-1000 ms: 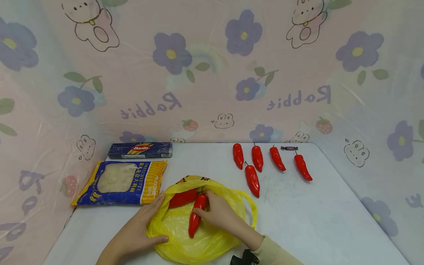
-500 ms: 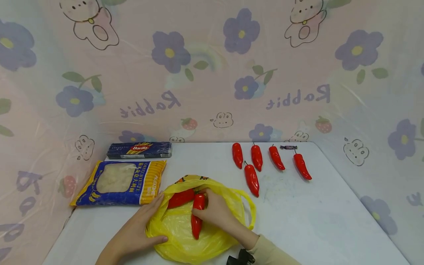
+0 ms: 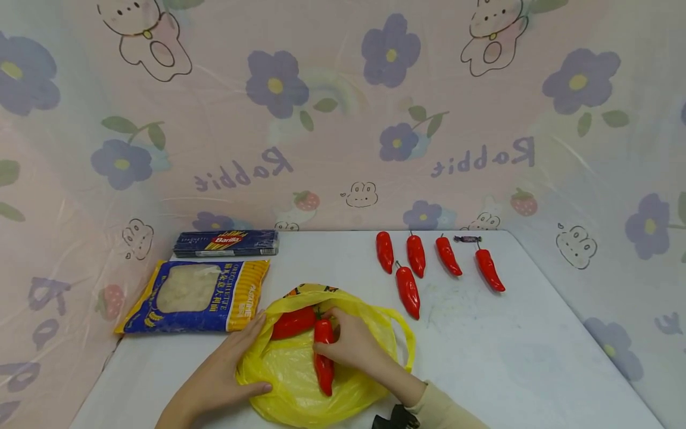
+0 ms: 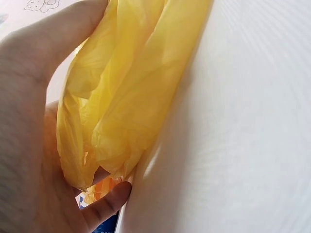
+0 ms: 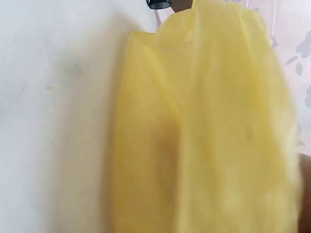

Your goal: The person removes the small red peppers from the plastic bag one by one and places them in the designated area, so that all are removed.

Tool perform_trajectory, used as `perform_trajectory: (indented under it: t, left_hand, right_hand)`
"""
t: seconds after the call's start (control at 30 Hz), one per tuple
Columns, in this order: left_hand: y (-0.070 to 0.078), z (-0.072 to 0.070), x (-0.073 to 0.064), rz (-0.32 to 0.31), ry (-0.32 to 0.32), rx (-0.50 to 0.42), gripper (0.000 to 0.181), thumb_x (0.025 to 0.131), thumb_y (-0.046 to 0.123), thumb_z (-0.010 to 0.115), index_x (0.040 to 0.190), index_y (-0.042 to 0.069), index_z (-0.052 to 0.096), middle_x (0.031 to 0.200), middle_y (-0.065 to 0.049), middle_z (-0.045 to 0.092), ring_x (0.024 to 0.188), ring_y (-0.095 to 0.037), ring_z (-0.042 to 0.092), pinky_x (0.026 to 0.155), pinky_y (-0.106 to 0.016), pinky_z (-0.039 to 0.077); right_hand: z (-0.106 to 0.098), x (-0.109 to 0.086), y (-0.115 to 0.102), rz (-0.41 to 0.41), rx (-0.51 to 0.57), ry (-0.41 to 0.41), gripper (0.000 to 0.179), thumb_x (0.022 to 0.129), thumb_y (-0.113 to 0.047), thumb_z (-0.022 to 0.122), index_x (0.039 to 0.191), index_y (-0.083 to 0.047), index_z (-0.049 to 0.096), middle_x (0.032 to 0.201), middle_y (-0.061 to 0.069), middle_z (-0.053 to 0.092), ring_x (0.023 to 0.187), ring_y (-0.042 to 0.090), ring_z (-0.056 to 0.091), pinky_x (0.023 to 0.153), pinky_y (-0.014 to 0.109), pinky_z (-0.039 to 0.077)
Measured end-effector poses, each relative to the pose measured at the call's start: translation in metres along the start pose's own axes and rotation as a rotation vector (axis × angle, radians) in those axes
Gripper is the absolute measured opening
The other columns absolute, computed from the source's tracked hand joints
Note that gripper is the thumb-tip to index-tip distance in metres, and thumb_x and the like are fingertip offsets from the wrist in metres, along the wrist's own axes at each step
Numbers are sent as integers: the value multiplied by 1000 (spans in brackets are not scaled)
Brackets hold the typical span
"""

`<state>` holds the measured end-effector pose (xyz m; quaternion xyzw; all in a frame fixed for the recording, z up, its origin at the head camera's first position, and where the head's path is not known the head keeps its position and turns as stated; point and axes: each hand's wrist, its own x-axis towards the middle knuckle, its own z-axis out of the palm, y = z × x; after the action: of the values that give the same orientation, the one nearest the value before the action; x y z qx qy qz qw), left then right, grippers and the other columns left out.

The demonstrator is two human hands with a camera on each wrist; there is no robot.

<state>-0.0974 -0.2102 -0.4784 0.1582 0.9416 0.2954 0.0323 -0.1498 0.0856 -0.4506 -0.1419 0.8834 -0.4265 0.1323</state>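
Note:
A yellow plastic bag (image 3: 289, 375) lies with its mouth spread wide in the head view. Along its left rim, my left hand (image 3: 222, 372) holds the bag with thumb and fingers apart; the left wrist view shows the hand (image 4: 48, 145) curved round the yellow film (image 4: 141, 82). My right hand (image 3: 351, 342) reaches inside and pinches a red chili pepper (image 3: 324, 363) near its stem end, tip toward me. Another red pepper (image 3: 293, 323) lies in the bag, to the left of the held one. Yellow film (image 5: 214, 121) hides most of the right hand in the right wrist view.
Several red peppers (image 3: 408, 292) lie on the white table (image 3: 482, 357) at the back right, beside a small wrapped candy (image 3: 468, 239). At the left are a blue-and-yellow pasta bag (image 3: 193, 297) and a dark blue spaghetti pack (image 3: 226, 243). A patterned curtain (image 3: 343, 137) stands behind.
The held pepper's lower tip has swung to the right and toward me, with my right hand still pinching it. My left hand and the bag stay nearly where they were.

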Motion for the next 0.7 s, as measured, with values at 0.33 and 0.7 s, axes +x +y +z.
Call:
perform_trajectory:
  t: [0.33,0.7]
  left_hand:
    - [1,-1,0,-1,0,4,115,79,78,76,171,36,20,176,4,24,154,-42,38,115,-71,41]
    - [2,-2,0,9,5,-2,115,79,77,77,171,36,20,176,3,25,155,-42,38,115,-72,40]
  right_hand:
    - [-7,-5,-1,2,35,-36,49,86,-33,85,126,-14,65,88,-2,68,70,15,64,58,28,59]
    - [-18,-21,-7,-5,72,-86,54,85,-39,85,129,-15,66,93,-1,69,77,15,66,62,28,62]
